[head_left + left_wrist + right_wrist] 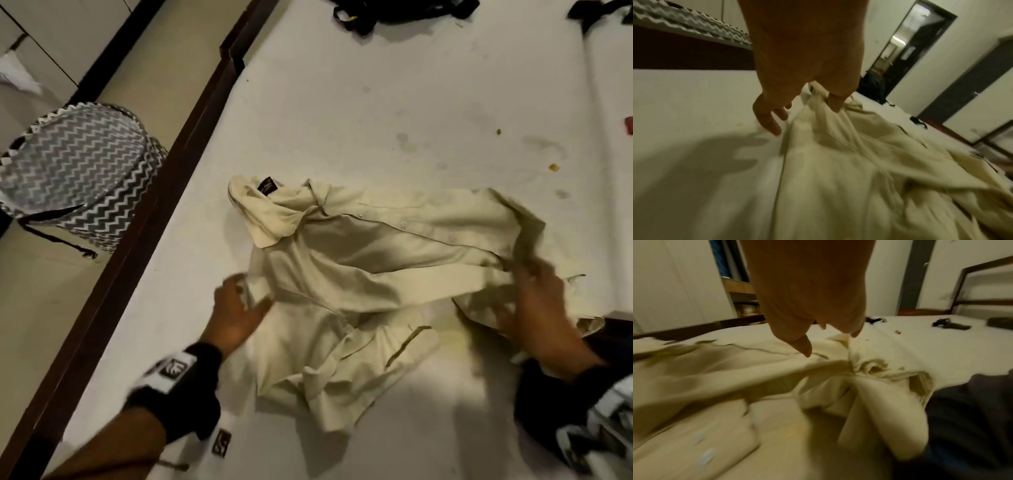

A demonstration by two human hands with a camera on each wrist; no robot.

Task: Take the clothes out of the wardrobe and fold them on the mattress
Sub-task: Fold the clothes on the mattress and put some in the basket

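- Cream shirt (pixel 359 253) lies crumpled on white mattress (pixel 394 102), button placket up, collar with dark label toward the wooden bed frame (pixel 144 219).
- Left hand (pixel 236 308) at the shirt's left edge, thumb and fingers pinching a fold of cloth; left wrist view shows the fold bunched between thumb and fingers (pixel 835 104), other fingers loose over the mattress.
- Right hand (pixel 544 308) at the shirt's right side, fingers curled into the fabric, lifting the edge; motion blur, so exact hold is hard to read. Right wrist view shows cloth pulled up under the fingertips (pixel 856 333), thumb pointing down above the shirt.
- Shirt stretched a bit between both hands; one sleeve lies bunched at the near edge.
- Dark garment (pixel 972 410) lies just beside the shirt at near right, touching its edge.
- Black straps (pixel 394 13) at the far end of the mattress, well apart from the shirt.
- Small crumbs (pixel 553 167) and faint stains on the mattress beyond the shirt.
- Zigzag laundry basket (pixel 78 171) stands on the floor left of the bed frame.
- Black wrist bands with cameras on both forearms.
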